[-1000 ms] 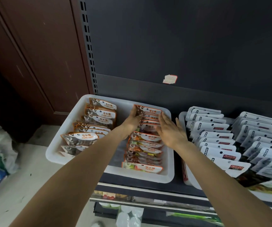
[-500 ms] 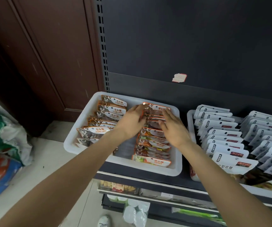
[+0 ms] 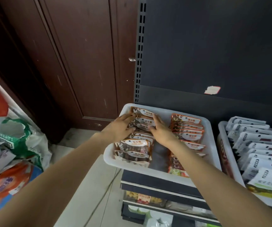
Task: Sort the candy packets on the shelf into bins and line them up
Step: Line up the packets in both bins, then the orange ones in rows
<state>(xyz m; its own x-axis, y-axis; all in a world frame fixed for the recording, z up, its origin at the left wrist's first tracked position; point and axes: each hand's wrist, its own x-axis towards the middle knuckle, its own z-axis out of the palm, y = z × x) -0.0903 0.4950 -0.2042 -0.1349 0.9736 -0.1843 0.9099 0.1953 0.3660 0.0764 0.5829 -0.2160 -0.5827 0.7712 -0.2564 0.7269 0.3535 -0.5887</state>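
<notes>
A white bin [image 3: 166, 111] on the shelf holds two rows of orange-edged candy packets. The left row of stone candy packets [image 3: 132, 149] stands lined up front to back, and the right row of sugar packets [image 3: 188, 130] lies beside it. My left hand [image 3: 119, 127] presses with straight fingers against the left side of the left row near its back. On the row's right side my right hand [image 3: 160, 130] presses with flat fingers. The back packets sit squeezed between both hands. My right forearm hides part of the right row.
A second white bin [image 3: 225, 151] at the right holds rows of white packets [image 3: 256, 145]. Below the bins are the dark shelf edge [image 3: 156, 181] and lower shelves with goods. A brown door stands at the left, with bags [image 3: 17, 145] piled on the floor.
Both hands left the right row of sugar packets and moved to the left row of stone candy packets. The view swung left.
</notes>
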